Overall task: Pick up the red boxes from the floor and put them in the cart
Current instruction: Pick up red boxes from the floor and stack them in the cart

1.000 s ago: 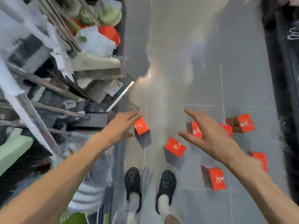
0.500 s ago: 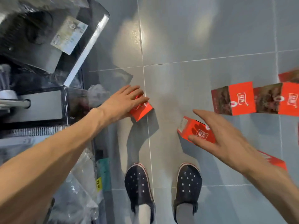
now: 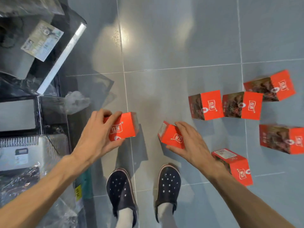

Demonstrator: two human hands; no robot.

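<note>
Left hand (image 3: 97, 137) grips a small red cardboard box (image 3: 122, 127), fingers and thumb curled round it, above the grey tiled floor (image 3: 172, 46). Right hand (image 3: 189, 143) clasps a second red box (image 3: 171, 135). Five more red boxes (image 3: 207, 105) lie rightward.
</note>
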